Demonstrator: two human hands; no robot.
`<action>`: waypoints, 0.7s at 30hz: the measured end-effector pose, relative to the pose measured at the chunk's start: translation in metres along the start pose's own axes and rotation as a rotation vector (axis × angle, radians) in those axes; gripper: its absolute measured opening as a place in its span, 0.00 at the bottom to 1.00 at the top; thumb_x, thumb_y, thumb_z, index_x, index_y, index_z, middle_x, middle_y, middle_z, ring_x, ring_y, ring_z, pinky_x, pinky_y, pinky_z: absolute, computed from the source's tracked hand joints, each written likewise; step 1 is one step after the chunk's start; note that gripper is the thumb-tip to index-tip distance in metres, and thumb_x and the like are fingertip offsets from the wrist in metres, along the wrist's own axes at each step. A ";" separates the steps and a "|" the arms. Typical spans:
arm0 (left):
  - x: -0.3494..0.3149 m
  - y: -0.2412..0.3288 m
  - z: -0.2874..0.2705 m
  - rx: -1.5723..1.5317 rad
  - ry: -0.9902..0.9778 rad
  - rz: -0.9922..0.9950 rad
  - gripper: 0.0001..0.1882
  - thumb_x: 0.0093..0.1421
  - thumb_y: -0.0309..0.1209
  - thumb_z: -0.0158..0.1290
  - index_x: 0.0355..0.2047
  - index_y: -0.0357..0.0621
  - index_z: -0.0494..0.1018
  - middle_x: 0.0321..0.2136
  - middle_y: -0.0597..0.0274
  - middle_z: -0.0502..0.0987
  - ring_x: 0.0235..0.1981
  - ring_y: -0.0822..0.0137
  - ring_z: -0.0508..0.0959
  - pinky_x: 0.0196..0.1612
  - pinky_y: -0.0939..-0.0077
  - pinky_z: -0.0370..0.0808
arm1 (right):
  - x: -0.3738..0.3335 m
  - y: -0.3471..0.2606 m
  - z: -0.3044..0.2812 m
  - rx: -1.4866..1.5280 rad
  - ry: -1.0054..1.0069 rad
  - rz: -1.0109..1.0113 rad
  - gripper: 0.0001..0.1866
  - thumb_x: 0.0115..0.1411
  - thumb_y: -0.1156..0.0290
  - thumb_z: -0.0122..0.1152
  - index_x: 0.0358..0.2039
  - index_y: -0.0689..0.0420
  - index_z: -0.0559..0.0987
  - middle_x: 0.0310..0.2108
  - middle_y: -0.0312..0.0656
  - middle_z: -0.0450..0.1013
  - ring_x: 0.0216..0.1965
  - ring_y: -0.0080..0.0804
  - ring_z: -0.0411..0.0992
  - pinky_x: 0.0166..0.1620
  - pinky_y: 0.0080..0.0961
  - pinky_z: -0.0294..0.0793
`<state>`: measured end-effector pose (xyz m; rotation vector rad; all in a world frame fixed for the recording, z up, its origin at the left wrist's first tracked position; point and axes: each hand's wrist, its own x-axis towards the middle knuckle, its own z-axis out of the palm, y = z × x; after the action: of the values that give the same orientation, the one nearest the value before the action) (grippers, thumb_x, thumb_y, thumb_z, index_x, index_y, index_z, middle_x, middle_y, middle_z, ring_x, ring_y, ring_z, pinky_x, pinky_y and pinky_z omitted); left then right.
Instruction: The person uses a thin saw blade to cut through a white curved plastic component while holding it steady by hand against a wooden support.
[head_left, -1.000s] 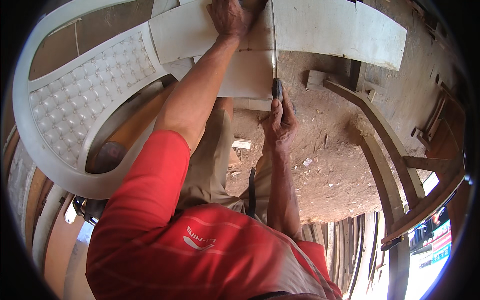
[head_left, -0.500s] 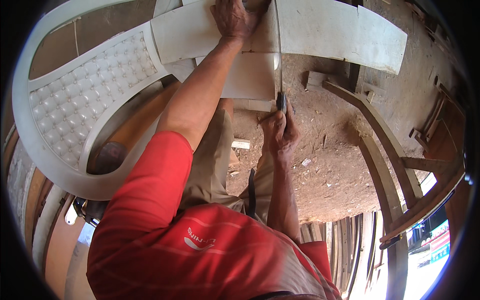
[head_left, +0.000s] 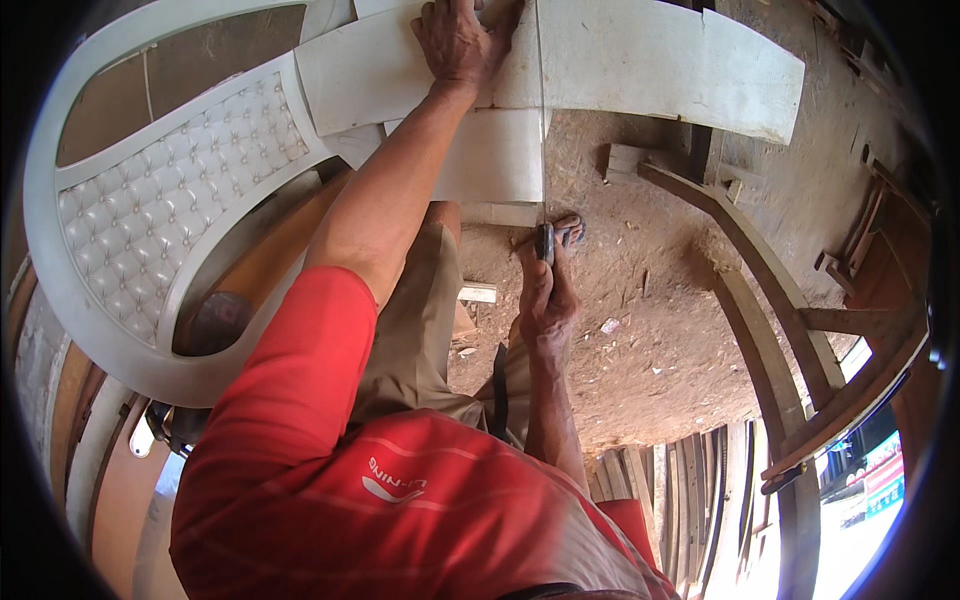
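Left of the pale curved board (head_left: 670, 65): a smooth white frame (head_left: 130, 365) with button-tufted panel (head_left: 185, 190). On the board: left grip (head_left: 462, 45), its closure indeterminable. Below: right grip (head_left: 550, 300), clenched around a thin-bladed tool (head_left: 545, 243), blade crossing the board. Lower right: angular timber frame (head_left: 850, 322), earthen floor (head_left: 640, 380).

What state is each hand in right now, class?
Left hand: on the pale board; open or closed cannot be told.
Right hand: closed, holding a dark tool handle.
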<state>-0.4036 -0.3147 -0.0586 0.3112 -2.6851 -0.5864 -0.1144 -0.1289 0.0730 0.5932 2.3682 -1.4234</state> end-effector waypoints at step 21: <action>0.001 -0.002 0.012 -0.009 0.053 0.039 0.25 0.52 0.54 0.65 0.32 0.48 0.71 0.31 0.60 0.75 0.38 0.53 0.73 0.43 0.55 0.64 | 0.005 -0.030 0.001 0.006 0.055 -0.014 0.23 0.71 0.62 0.53 0.61 0.62 0.73 0.53 0.57 0.76 0.56 0.46 0.76 0.54 0.34 0.76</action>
<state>-0.4087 -0.3130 -0.0693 0.2672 -2.6310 -0.5701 -0.1335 -0.1416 0.0929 0.6268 2.4159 -1.4379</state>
